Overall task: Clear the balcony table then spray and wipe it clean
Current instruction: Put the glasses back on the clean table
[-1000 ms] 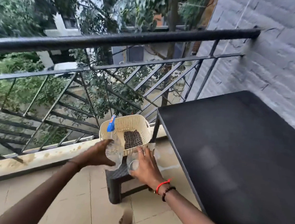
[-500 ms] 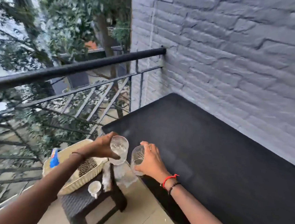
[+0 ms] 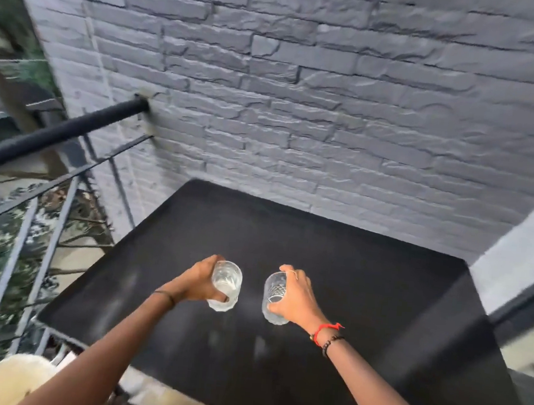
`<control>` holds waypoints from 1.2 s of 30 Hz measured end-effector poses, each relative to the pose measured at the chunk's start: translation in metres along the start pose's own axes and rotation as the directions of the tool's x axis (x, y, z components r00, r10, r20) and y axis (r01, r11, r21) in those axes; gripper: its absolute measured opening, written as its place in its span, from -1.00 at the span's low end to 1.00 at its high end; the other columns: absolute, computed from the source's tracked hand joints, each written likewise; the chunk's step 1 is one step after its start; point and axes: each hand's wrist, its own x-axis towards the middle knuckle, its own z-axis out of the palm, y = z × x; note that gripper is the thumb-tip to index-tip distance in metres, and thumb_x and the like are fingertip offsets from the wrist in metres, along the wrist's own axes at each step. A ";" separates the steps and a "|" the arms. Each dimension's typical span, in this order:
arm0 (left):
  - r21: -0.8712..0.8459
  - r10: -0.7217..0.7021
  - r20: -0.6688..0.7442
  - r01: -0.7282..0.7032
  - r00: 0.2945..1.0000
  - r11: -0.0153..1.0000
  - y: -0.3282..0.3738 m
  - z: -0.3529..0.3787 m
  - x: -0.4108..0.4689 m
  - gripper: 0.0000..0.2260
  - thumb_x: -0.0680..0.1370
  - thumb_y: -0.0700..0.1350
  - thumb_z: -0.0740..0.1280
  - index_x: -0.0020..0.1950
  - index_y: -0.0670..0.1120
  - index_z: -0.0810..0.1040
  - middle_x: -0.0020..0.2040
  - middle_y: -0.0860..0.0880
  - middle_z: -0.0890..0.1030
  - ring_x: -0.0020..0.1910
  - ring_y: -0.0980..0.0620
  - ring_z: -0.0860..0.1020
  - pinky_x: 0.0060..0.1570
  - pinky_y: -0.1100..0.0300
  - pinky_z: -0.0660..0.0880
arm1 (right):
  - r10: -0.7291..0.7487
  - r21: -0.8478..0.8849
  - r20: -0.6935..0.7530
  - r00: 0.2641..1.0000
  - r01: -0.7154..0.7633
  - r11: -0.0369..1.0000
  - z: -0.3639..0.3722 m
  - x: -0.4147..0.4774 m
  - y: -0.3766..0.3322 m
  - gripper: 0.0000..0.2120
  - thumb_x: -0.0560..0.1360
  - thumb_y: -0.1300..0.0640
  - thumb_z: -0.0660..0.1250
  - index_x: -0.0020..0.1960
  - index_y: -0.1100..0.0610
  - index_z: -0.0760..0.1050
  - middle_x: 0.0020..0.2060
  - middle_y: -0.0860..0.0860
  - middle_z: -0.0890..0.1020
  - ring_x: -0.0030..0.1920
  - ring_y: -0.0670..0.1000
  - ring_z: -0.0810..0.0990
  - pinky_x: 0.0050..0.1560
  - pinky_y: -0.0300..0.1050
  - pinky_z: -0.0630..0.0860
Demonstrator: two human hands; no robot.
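Observation:
A black balcony table (image 3: 364, 295) stands against the grey brick wall. My left hand (image 3: 199, 282) grips a clear drinking glass (image 3: 228, 281) over the middle of the tabletop. My right hand (image 3: 296, 298) grips a second clear patterned glass (image 3: 274, 292) just to the right of the first. Both glasses are upright, at or just above the table surface; I cannot tell whether they touch it. No other object is on the tabletop.
A black metal railing (image 3: 58, 134) runs along the left and meets the grey brick wall (image 3: 301, 92) behind the table. The rim of a cream wicker basket (image 3: 14, 377) shows at the bottom left, below the table's edge. A white ledge (image 3: 519, 256) borders the right side.
Both hands lifted the two glasses from the low stool by the basket and carried them right, over the black tabletop. My view swung from the railing toward the wall.

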 end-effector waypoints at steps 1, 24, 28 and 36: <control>-0.001 0.017 0.014 -0.017 1.000 1.000 0.004 0.005 0.012 -0.27 0.24 -0.06 0.60 0.34 -0.07 0.38 0.18 0.00 0.53 0.15 -0.01 0.54 0.12 0.19 0.47 | 0.032 0.007 -0.014 0.999 -0.032 0.999 -0.003 0.004 0.008 -0.16 0.26 0.01 0.51 0.43 0.07 0.20 0.27 0.11 0.37 0.31 0.14 0.34 0.33 -0.07 0.37; -0.030 0.063 0.152 -0.059 0.986 0.998 0.024 0.071 0.147 -0.24 0.30 -0.06 0.58 0.40 -0.14 0.31 0.32 -0.10 0.45 0.28 -0.11 0.46 0.28 0.04 0.42 | 0.438 0.121 -0.066 0.896 -0.429 0.895 -0.028 0.058 0.112 -0.18 0.30 0.15 0.51 0.45 0.10 0.19 0.29 0.13 0.34 0.34 0.15 0.33 0.35 -0.05 0.34; -0.062 0.054 0.170 -0.044 0.984 0.997 0.018 0.070 0.153 -0.23 0.29 -0.05 0.59 0.40 -0.13 0.31 0.32 -0.08 0.45 0.26 -0.08 0.46 0.24 0.12 0.43 | 0.451 0.119 -0.043 0.892 -0.443 0.888 -0.026 0.060 0.112 -0.13 0.32 0.18 0.51 0.50 0.09 0.14 0.32 0.12 0.30 0.37 0.14 0.30 0.38 -0.02 0.33; -0.135 0.065 0.174 -0.041 0.983 0.990 0.015 0.073 0.147 -0.04 0.34 0.00 0.59 0.55 -0.19 0.09 0.49 -0.13 0.22 0.48 -0.11 0.25 0.44 0.07 0.26 | 0.449 0.030 -0.049 0.892 -0.448 0.894 -0.023 0.061 0.111 0.07 0.25 0.03 0.58 0.56 0.07 0.01 0.43 0.21 0.19 0.49 0.21 0.12 0.49 0.09 0.17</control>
